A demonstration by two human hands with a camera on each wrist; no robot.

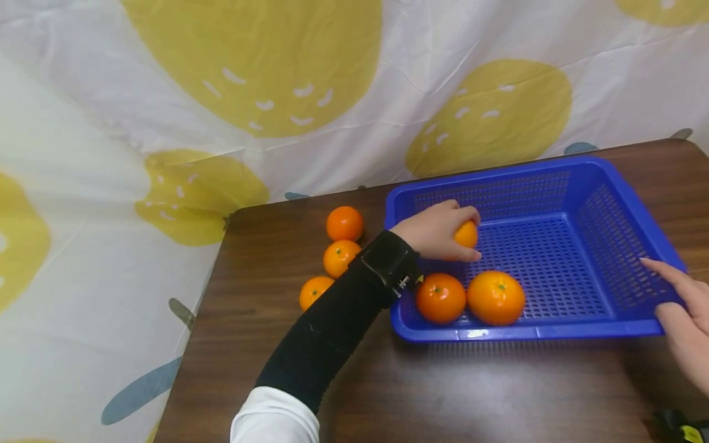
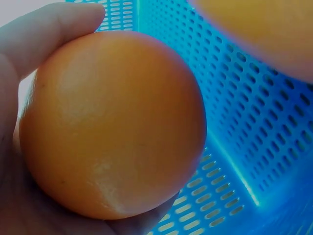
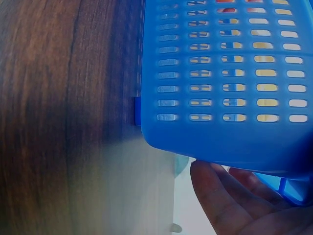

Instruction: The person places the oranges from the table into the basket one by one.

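Observation:
Inside the left part of the blue plastic basket (image 1: 554, 332), my left hand (image 1: 434, 231) grips an orange (image 1: 467, 234). The left wrist view shows that orange (image 2: 115, 125) large, with fingers and thumb curled around its side. Two more oranges rest in the basket's front left corner, a redder one (image 1: 440, 298) and a larger one (image 1: 496, 298), touching or nearly so. At the basket's right end, my right hand (image 1: 689, 314) holds the rim near the front corner. The right wrist view has the thumb (image 3: 208, 183) against the basket's edge, its other fingers partly hidden.
Left of the basket, three oranges stand in a slanting row on the brown wooden table (image 1: 249, 344): a back one (image 1: 344, 223), a middle one (image 1: 340, 258) and a front one (image 1: 314, 291) partly behind my left forearm. A patterned cloth (image 1: 332, 154) hangs behind the table.

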